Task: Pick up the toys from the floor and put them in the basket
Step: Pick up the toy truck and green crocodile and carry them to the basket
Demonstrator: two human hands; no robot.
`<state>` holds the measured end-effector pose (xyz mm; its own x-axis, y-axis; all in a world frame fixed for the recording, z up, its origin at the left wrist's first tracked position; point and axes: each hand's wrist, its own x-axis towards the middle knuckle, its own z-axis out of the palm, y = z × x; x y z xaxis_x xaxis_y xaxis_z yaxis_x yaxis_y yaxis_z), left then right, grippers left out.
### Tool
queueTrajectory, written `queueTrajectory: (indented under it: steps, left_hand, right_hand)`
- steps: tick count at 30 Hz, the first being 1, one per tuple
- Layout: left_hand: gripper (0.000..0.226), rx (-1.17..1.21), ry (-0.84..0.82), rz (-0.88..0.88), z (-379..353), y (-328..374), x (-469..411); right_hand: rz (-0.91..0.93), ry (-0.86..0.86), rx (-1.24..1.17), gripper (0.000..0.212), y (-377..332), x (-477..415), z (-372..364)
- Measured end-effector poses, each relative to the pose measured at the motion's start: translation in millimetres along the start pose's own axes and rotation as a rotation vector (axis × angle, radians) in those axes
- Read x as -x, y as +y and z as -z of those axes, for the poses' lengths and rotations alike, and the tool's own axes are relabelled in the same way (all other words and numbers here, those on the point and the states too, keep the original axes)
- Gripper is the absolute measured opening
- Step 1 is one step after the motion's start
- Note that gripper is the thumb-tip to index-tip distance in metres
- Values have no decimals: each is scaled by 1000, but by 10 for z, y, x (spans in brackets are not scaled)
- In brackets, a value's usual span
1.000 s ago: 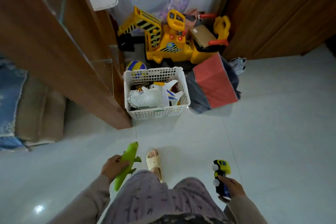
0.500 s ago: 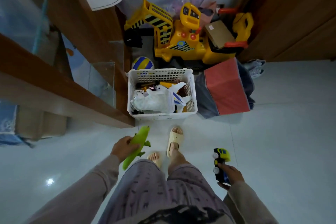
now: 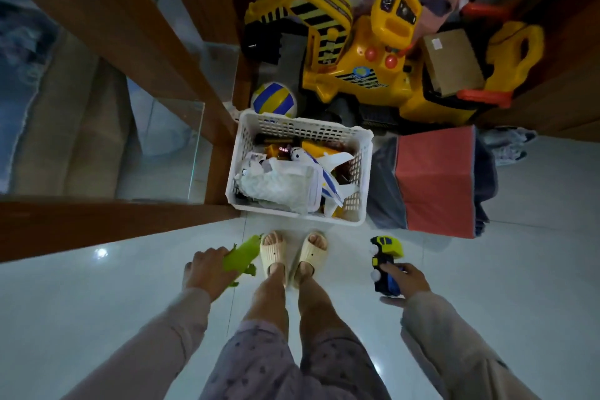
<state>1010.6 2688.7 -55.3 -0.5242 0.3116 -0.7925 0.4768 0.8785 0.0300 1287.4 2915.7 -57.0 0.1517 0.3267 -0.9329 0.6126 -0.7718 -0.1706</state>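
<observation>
A white plastic basket [image 3: 362,191] stands on the floor just beyond my feet. Inside it lie a white toy plane [image 3: 321,169], a white crumpled bag and other toys. My left hand [image 3: 207,271] grips a green toy dinosaur [image 3: 242,255], low and left of my feet. My right hand [image 3: 404,281] holds a yellow, black and blue toy truck [image 3: 384,265], right of my feet. Both hands are short of the basket's near rim.
A wooden cabinet with glass panels [image 3: 162,153] stands left of the basket. Behind the basket are a striped ball [image 3: 273,100] and a large yellow ride-on digger [image 3: 367,52]. A red and grey folded box [image 3: 436,182] lies to the right. Pale tiled floor [image 3: 535,269] surrounds me.
I have stepped up to the basket, so it looms larger and closer. Both feet now stand side by side at its front. Each hand still holds its toy.
</observation>
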Motion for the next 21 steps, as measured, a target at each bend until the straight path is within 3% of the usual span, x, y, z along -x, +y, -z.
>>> queueTrajectory:
  steps: [4, 9, 16, 21]
  left_hand:
    - [44, -245, 58, -87, -59, 229, -611]
    - [33, -278, 166, -177, -262, 402, -1570]
    - [39, -323, 215, -247, -664, 487, -2713]
    - [40, -350, 179, -253, -889, 396, -3094]
  right_hand:
    - [-16, -25, 110, 24, -253, -498, -389]
    - [52, -6, 90, 23, -482, -1340, -1097]
    - [137, -18, 133, 23, -717, -2548, -1894]
    - [325, 198, 408, 39, -747, -2994, -2222]
